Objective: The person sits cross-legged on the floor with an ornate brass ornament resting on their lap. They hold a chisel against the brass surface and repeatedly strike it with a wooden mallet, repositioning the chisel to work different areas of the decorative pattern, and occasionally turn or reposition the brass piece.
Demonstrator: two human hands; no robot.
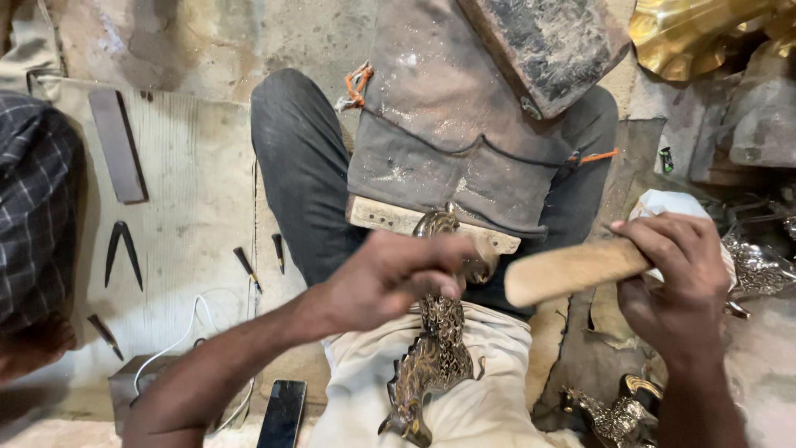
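Left hand [390, 278] clamps the ornate metal figure [431, 357]; right hand [676, 278] grips the wooden mallet [572, 270] just right of it — best strike squarely.

Bare hands: left hand [390, 278], right hand [676, 286]; forearms unsleeved. Dark grey trousers [303, 174], dusty; pale cloth [489, 390] over lap.

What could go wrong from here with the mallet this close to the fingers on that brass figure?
1. The left hand grips the ornate metal figure just where the wooden mallet in the right hand points; a stray blow may hit fingers.
2. The figure rests on cloth over the lap against a wooden block, so it might slip or twist.
3. The phone lies close by on the floor, where a dropped figure could land.
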